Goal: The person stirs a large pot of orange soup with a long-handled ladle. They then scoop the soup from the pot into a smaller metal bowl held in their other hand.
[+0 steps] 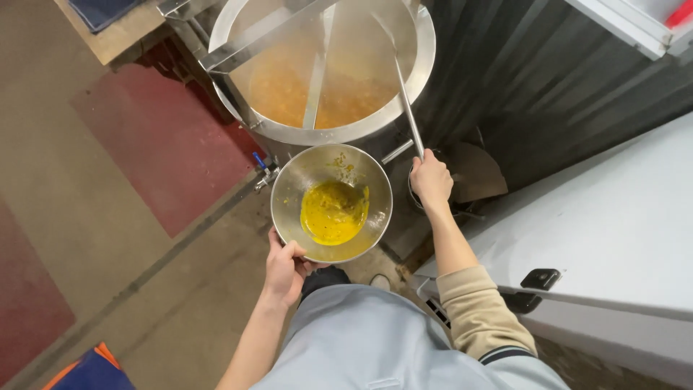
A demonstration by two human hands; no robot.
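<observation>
My left hand [285,271] grips the near rim of a round steel bowl [296,184] that holds a pool of thick yellow sauce [333,213]. I hold the bowl just in front of a large steel vat [426,50] filled with orange-brown liquid [281,90]. My right hand [431,179] is closed around the end of a long metal handle [408,108] that slants up into the vat. The handle's far end is hidden in steam and liquid. A flat metal bar [315,79] crosses the vat's opening.
A small blue valve [260,162] sticks out at the vat's base on the left. A grey-white cabinet top [613,224] with a black latch [540,278] lies on my right. Behind it is a dark corrugated wall [548,79]. Red floor patches [159,137] lie to the left.
</observation>
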